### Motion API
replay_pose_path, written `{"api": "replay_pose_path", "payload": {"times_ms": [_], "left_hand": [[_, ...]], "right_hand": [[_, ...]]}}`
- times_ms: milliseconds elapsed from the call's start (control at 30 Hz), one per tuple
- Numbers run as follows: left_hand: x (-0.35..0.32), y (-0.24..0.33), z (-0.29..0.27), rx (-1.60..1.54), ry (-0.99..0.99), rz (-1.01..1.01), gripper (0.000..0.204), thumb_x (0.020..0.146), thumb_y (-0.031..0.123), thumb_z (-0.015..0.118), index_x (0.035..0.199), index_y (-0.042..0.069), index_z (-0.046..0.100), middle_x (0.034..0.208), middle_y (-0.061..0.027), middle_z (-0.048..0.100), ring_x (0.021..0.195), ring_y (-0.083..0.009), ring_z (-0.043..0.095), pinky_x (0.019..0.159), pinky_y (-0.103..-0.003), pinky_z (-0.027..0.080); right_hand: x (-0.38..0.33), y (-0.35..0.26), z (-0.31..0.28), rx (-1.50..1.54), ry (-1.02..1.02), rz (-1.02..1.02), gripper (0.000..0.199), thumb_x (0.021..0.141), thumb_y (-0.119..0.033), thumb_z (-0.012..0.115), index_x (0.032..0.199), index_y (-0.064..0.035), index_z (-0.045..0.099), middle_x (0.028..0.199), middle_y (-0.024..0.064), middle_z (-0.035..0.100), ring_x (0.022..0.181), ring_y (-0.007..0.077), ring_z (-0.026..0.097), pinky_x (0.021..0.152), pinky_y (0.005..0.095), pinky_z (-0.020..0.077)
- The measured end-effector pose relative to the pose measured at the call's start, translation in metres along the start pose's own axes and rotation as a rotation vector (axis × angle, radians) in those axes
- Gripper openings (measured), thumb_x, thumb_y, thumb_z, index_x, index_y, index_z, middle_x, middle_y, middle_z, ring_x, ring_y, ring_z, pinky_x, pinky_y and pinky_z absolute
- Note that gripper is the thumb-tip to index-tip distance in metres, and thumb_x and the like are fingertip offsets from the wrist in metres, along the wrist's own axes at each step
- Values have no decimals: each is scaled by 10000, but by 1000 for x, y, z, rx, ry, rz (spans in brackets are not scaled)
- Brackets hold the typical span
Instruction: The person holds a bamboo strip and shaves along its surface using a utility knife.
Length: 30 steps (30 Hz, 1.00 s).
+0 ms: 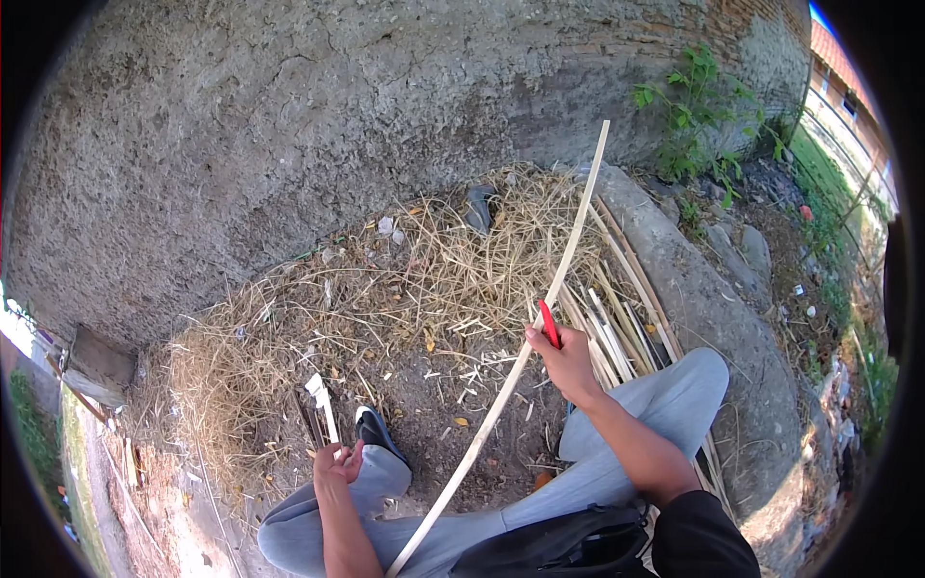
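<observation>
My right hand (pixel 567 366) is closed round a long pale wooden strip (pixel 487 429), bamboo-like, which slants across the view from my lap up toward the wall. In the same hand is a slim red object (pixel 548 324), perhaps a tool's handle; the rest of it is hidden. My left hand (pixel 336 466) is low above my knee with its fingers curled. A narrow white piece with a wider head (pixel 324 403) ends right at those fingers; whether they grip it or it lies behind them is unclear.
Dry straw (pixel 453 241) covers the ground by a rough wall (pixel 318 125). Several cut strips (pixel 617 332) lie beside my right leg, along a concrete ledge (pixel 694 260). Wood chips (pixel 469 378) are scattered between my feet. A dark object (pixel 480 207) rests in the straw.
</observation>
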State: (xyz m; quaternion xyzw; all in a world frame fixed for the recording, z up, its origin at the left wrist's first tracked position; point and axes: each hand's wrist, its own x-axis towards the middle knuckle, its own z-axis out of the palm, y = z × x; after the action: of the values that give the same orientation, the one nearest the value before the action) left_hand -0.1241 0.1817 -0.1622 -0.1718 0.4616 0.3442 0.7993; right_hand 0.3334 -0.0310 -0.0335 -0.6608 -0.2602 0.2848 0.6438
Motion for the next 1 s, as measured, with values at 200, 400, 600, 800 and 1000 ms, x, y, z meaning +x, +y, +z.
{"api": "replay_pose_path", "payload": {"times_ms": [200,400,600,800,1000], "left_hand": [[10,-2,-9,44,64,313,549,962,215,609,1438,10,427,1536,-322,242,1249,-416,508,809,-531,578],[-15,-40,29,345,729,371,522,969,313,606,1377,23,459,1477,-143,479,1064,-402,660,831,-449,585],[-17,-21,1,420,802,328,350,1027,264,522,1299,46,560,1390,-250,548,1161,-320,647,794,-428,599],[-18,-5,7,-214,-203,-357,453,1046,394,442,1346,66,531,1528,-198,340,1203,-405,496,903,-561,499],[-31,-77,53,800,25,629,506,969,297,614,1404,56,522,1452,-177,475,1111,-375,600,843,-554,523]], "right_hand": [[1,0,-4,-65,-1,-20,242,969,-230,735,857,-19,695,608,-91,439,532,20,336,486,260,255],[-2,2,-7,-5,40,20,275,972,-246,729,819,-25,674,602,-90,434,528,18,336,480,261,245],[-5,-9,-6,-2,0,34,284,970,-268,734,834,-21,692,597,-85,438,520,24,340,477,266,253],[-7,-14,-11,-63,10,-30,310,972,-290,730,808,-36,664,598,-83,432,521,25,350,475,266,256],[-2,-5,-15,-46,15,-24,271,973,-253,730,829,-27,690,600,-87,437,525,20,344,481,264,251]]}}
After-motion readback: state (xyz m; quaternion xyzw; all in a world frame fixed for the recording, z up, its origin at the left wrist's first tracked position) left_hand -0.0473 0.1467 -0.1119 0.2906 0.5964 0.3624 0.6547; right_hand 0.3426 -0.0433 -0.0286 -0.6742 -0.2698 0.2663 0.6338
